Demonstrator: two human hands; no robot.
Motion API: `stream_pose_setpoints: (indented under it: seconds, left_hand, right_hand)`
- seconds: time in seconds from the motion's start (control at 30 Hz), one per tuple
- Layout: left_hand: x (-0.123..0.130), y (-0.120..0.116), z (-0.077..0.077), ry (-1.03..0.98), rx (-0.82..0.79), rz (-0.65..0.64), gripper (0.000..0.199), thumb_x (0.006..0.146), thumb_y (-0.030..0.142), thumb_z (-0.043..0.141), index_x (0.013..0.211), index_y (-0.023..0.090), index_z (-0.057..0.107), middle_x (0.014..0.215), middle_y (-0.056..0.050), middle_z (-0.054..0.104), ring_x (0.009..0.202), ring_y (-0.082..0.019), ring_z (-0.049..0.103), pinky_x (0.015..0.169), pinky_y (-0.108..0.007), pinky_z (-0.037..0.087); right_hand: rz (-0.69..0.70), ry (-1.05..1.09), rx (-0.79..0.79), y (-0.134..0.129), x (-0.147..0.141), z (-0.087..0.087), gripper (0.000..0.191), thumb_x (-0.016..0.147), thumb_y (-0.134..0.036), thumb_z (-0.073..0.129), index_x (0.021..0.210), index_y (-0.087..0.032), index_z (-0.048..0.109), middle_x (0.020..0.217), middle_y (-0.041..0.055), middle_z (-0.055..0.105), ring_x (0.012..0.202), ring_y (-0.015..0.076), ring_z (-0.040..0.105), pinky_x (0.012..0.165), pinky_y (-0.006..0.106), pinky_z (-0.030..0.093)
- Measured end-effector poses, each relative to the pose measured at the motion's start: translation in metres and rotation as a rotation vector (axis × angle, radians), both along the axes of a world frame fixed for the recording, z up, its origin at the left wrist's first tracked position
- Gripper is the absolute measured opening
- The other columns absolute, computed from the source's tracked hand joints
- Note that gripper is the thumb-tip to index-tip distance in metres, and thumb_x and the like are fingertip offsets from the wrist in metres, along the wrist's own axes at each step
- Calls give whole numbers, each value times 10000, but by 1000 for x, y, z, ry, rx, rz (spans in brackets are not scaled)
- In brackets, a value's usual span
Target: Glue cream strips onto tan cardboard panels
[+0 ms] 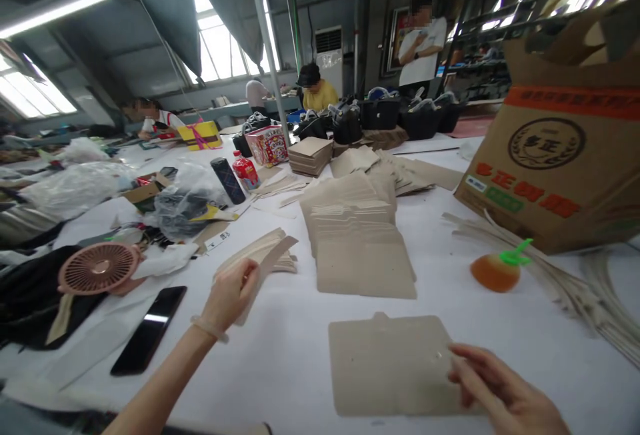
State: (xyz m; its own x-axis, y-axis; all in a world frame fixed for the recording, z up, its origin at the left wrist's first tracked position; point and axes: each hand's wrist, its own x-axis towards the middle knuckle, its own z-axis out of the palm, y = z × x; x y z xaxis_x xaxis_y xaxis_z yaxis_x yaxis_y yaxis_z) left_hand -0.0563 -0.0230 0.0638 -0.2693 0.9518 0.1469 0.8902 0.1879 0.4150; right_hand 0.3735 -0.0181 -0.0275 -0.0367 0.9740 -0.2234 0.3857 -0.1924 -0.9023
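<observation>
My left hand (235, 295), with a pale band at the wrist, is closed around a narrow beige cardboard strip (277, 254). Right by it lies a loose pile of similar strips (260, 247). A flat beige cardboard panel (385, 368) with rounded corners and a small tab on its far edge is in front of me. At its right side, the fingers of my right hand (505, 388) are bent together on the edge; the fingertips partly cover that border. Beyond the panel, a fanned stack of matching panels (365, 262) spreads away from me.
On the left are a phone (149, 332), a pink fan (100, 268) and plastic bags. An orange container with a green top (497, 270), cardboard offcuts and a large paper bag (535, 162) stand right. Black bags (380, 113) line the back; several people are beyond.
</observation>
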Motion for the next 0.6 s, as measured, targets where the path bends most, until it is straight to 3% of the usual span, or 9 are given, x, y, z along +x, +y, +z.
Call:
stream_pose_setpoints:
  seconds: [0.07,0.13,0.23,0.3,0.37,0.43,0.53,0.6]
  left_hand:
    - [30,-8,11,-190,-34,-51,247,909,415,349,850,230,502,605,33,588,586,-163,618,597,-289,472]
    - [60,-16,15,-416,-113,-99,293,912,475,320,855,230,471,608,39,597,535,-158,630,515,-274,505]
    - [100,-29,14,-820,-274,-131,294,879,512,404,843,224,451,638,24,630,510,-156,614,459,-269,508]
    - [125,-38,9,-1049,-373,-159,280,860,494,466,825,217,450,612,27,621,480,-134,577,450,-245,479]
    - [149,-47,3,-1225,-448,-204,281,853,486,490,812,211,445,587,29,602,436,-105,533,427,-212,433]
    - [173,-55,-5,-1349,-518,-217,305,833,507,523,847,209,457,579,23,592,418,-90,502,416,-199,401]
    - [200,-66,-16,-1358,-528,-283,387,800,555,560,853,172,548,633,-7,603,501,-100,533,487,-216,408]
    - [208,-74,-20,-1246,-460,-334,385,792,530,590,782,147,628,719,-33,642,661,-131,580,624,-241,444]
  right_hand:
    - [155,261,-101,-3,-37,12,593,787,-682,509,1069,-163,566,673,31,613,488,152,555,509,298,499]
    - [329,450,-232,-4,-68,26,662,765,-685,544,1167,-162,492,684,19,601,418,136,527,416,268,430]
    - [367,603,-253,-3,-93,49,737,692,-649,671,1208,-173,446,1012,99,591,543,121,566,428,239,422]
    - [399,739,-227,-4,-95,62,666,768,-589,653,1256,-181,454,1197,129,543,784,151,607,592,257,480]
    - [459,894,-206,-7,-91,68,522,869,-512,589,1267,-187,493,1233,102,548,1022,165,557,846,278,460]
    - [508,1000,-205,-14,-86,68,376,905,-444,573,1161,-168,581,1107,80,608,999,156,563,886,281,444]
    - [535,1045,-223,-26,-75,60,270,873,-397,626,874,-128,608,762,38,621,604,118,568,569,240,459]
    - [497,964,-186,-32,-63,54,296,856,-402,649,791,-124,571,679,16,594,568,101,547,544,212,440]
